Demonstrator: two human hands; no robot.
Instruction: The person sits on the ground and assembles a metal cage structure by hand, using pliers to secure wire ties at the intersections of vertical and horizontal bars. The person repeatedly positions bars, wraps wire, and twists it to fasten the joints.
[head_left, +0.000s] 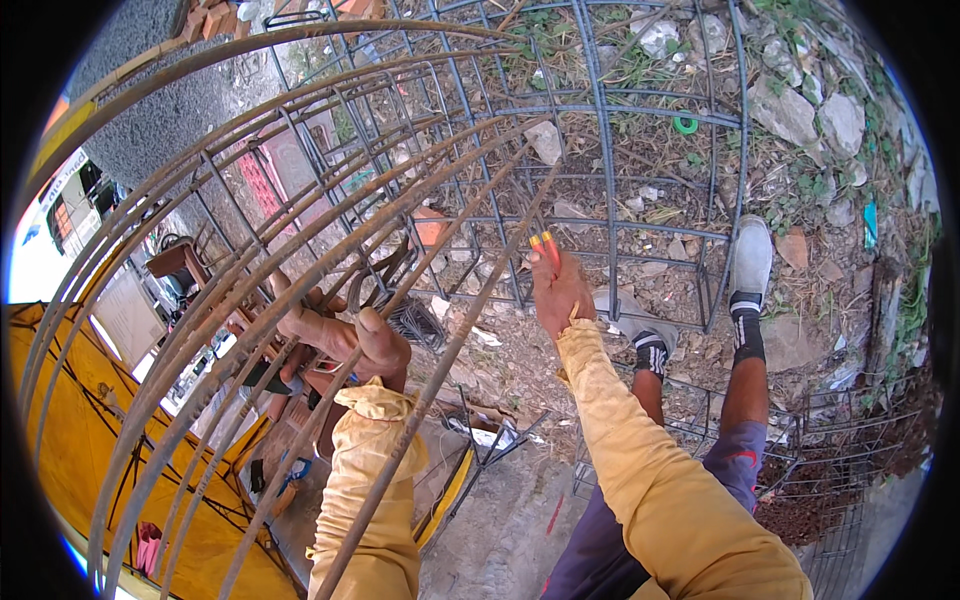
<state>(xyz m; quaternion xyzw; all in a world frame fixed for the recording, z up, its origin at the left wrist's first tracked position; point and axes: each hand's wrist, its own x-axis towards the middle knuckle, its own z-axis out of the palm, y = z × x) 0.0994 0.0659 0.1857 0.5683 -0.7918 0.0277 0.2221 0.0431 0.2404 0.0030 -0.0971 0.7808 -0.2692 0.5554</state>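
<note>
My right hand [560,295] is closed around pliers [545,250] whose red handles with yellow ends stick out past the fingers; their jaws are hidden in the hand. Close to it, a long thin steel rod [470,318] slants down to the lower left. My left hand [350,340] is among the rusty reinforcing bars [330,243], thumb raised and fingers apart, partly covered by the rods. Whether its fingers touch a bar cannot be made out. Beside it hangs a dark bundle of thin wire [418,322]. Yellow sleeves cover both forearms.
A steel rebar cage [605,130] spreads across the ground ahead, my shoes [750,262] beside its bars. Rocks [785,105], brick pieces and weeds lie at right, with a green ring [685,125]. A yellow tarp [110,430] and a seated person's leg are at left.
</note>
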